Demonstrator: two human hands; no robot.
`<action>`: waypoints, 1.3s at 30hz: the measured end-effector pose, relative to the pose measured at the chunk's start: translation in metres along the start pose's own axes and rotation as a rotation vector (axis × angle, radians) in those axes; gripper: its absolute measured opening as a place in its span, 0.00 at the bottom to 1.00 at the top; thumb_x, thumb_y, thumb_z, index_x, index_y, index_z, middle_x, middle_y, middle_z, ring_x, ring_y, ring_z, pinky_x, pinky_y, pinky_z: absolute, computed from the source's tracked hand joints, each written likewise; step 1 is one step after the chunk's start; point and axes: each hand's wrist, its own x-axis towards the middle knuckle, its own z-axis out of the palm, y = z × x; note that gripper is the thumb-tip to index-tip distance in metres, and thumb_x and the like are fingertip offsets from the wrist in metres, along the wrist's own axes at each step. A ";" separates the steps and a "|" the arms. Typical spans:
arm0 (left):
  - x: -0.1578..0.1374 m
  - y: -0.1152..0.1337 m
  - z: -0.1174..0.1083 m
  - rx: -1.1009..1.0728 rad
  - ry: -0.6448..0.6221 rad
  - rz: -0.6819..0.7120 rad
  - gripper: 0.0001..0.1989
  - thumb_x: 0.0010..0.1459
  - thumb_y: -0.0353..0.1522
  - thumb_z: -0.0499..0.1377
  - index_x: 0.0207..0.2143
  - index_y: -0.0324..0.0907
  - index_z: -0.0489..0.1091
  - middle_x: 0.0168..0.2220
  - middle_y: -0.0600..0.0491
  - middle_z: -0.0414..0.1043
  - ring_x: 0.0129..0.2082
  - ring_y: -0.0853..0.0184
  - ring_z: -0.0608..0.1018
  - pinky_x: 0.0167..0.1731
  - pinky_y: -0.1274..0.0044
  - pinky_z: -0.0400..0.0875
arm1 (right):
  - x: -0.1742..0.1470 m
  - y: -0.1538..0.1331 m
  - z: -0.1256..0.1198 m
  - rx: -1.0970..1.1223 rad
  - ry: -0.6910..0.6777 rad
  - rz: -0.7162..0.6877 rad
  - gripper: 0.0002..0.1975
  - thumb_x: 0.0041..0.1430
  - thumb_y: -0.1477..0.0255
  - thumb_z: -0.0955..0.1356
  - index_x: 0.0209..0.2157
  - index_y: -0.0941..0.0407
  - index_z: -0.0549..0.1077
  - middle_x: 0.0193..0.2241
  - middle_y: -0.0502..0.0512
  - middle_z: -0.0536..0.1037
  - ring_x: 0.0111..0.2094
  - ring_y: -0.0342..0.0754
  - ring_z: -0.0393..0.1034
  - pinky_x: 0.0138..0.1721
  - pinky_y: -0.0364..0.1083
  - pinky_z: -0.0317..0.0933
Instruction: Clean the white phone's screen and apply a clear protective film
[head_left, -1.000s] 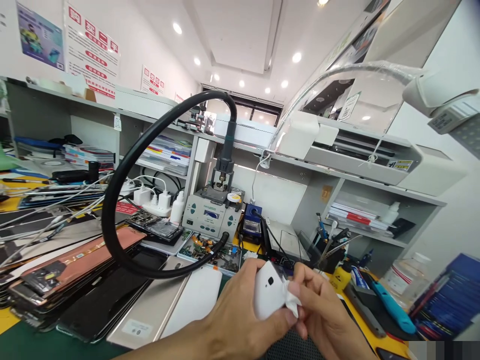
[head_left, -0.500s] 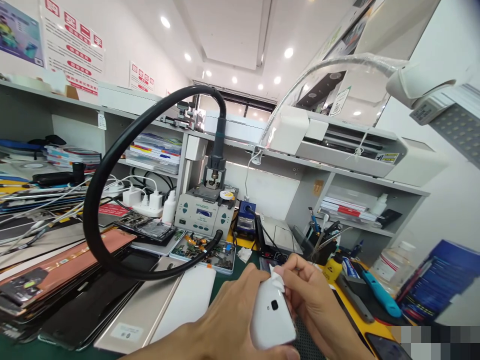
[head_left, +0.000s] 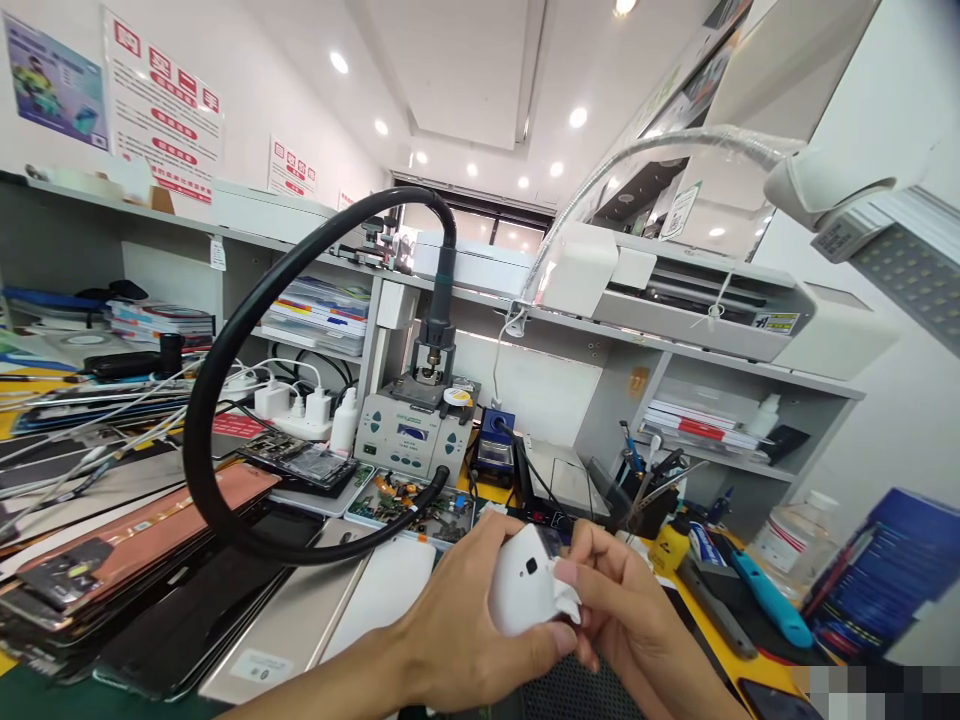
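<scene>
A white smartphone (head_left: 517, 590), its back with a small dark camera lens facing me, is held in my left hand (head_left: 450, 625). The thumb lies along the near edge and the fingers wrap round the far side. Between the thumb and fingers of my right hand (head_left: 619, 590) is a crumpled white tissue (head_left: 565, 592), pressed against the phone's right edge. Part of the phone is hidden behind my left hand. Under both hands lies a dark textured mat (head_left: 577, 690).
A hot-air station (head_left: 409, 435) with a thick black hose (head_left: 196, 420) stands at the back. Before it is a tray of small parts (head_left: 375, 510). Stacked phone panels (head_left: 150, 590) lie left; a yellow bottle (head_left: 667, 545) and a blue-handled tool (head_left: 772, 600) lie right.
The phone has tilted and turned in my left hand. My right hand has moved the tissue from the phone's top edge down to its right edge. The view has shifted slightly.
</scene>
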 end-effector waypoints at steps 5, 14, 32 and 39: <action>-0.002 -0.001 0.002 0.002 -0.016 0.011 0.22 0.52 0.41 0.65 0.45 0.41 0.64 0.41 0.50 0.68 0.40 0.60 0.72 0.40 0.71 0.65 | 0.003 0.003 -0.001 0.010 0.042 -0.016 0.22 0.49 0.62 0.78 0.26 0.55 0.62 0.16 0.43 0.69 0.13 0.37 0.60 0.13 0.35 0.53; 0.002 0.003 0.008 0.077 -0.176 -0.070 0.32 0.39 0.40 0.73 0.46 0.43 0.67 0.46 0.49 0.65 0.45 0.56 0.69 0.46 0.66 0.64 | 0.013 0.008 -0.005 0.044 0.137 -0.021 0.18 0.50 0.65 0.78 0.25 0.56 0.66 0.17 0.42 0.67 0.16 0.36 0.58 0.20 0.37 0.55; 0.010 -0.007 0.008 -0.800 -0.222 -0.141 0.23 0.59 0.47 0.58 0.42 0.36 0.76 0.34 0.49 0.69 0.30 0.67 0.71 0.30 0.77 0.66 | 0.021 0.013 -0.015 0.290 0.181 0.036 0.17 0.50 0.67 0.78 0.24 0.57 0.67 0.18 0.42 0.65 0.17 0.37 0.59 0.16 0.37 0.55; 0.011 -0.011 0.007 -1.052 -0.237 -0.633 0.38 0.57 0.59 0.50 0.41 0.33 0.77 0.37 0.41 0.76 0.31 0.62 0.79 0.30 0.78 0.68 | 0.023 0.016 -0.017 0.264 0.218 -0.017 0.16 0.51 0.67 0.77 0.24 0.57 0.67 0.19 0.43 0.66 0.18 0.37 0.59 0.17 0.37 0.57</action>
